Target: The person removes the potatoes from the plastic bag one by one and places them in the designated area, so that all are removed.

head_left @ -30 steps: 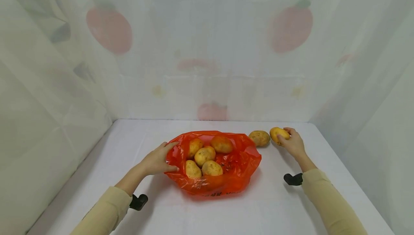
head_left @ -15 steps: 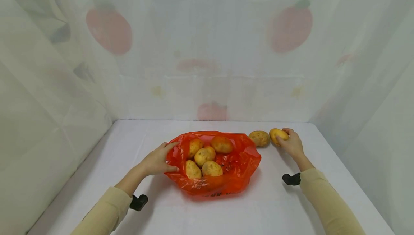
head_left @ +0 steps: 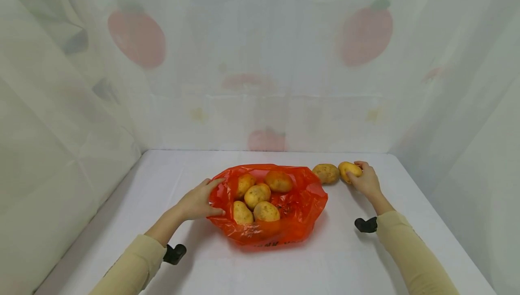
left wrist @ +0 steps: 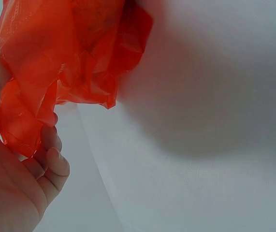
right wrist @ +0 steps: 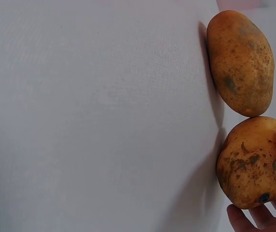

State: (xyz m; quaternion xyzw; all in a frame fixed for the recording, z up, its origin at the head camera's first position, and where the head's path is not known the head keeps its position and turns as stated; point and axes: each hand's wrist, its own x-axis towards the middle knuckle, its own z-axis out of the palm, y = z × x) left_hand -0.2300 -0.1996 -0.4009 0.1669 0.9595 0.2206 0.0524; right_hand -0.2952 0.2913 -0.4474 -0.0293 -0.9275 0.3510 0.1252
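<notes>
A red plastic bag point(head_left: 300, 223) lies with its mouth spread wide, several potatoes point(head_left: 266, 211) showing inside. My left hand point(head_left: 197, 202) grips the bag's left rim. In the left wrist view, the thumb is on one side of the red plastic point(left wrist: 36, 63) and the fingers point(left wrist: 58, 164) curl at the other. At the right, my right hand point(head_left: 367, 181) holds a yellow potato point(head_left: 348, 171) between thumb and fingers. In the right wrist view that spotted potato point(right wrist: 249, 164) touches a second, longer potato point(right wrist: 241, 63). Part of the held potato is beyond the frame edge.
The second loose potato point(head_left: 326, 173) sits on the white table point(head_left: 260, 272), between the bag's right rim and the held potato. Hanging white sheets point(head_left: 260, 60) with faded fruit prints enclose the table at the back and both sides. Black wrist mounts point(head_left: 367, 225) stick out below the hands.
Over the past second my right hand and its potato have shifted slightly left and down, against the neighbouring potato. My left hand and the bag look unmoved.
</notes>
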